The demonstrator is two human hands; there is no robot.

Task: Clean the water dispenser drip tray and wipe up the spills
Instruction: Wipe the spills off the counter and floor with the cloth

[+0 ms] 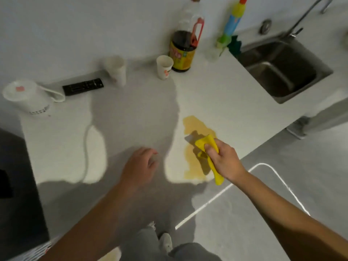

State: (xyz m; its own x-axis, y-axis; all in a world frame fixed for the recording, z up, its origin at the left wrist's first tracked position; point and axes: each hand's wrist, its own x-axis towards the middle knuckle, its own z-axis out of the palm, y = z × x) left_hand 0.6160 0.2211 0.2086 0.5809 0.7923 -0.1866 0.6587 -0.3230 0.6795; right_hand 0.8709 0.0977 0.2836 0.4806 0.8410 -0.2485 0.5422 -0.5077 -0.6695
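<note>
A yellowish-brown spill [194, 127] lies on the white counter [216, 98] near its front edge. My right hand [224, 160] grips a bunched yellow cloth [206, 145] just above the middle of the spill, one end of the cloth hanging past the counter edge. My left hand [140, 167] hovers over the counter to the left of the spill, fingers loosely curled and holding nothing. The dark body of the water dispenser [17, 185] shows at the left edge; its drip tray is not visible.
At the back stand a dark sauce bottle [181, 51], two paper cups [164, 67] [116, 69], a detergent bottle [230, 25], a black remote [82, 86] and a white kettle [26, 97]. A steel sink [282, 68] with tap is at the right. Floor lies below the counter edge.
</note>
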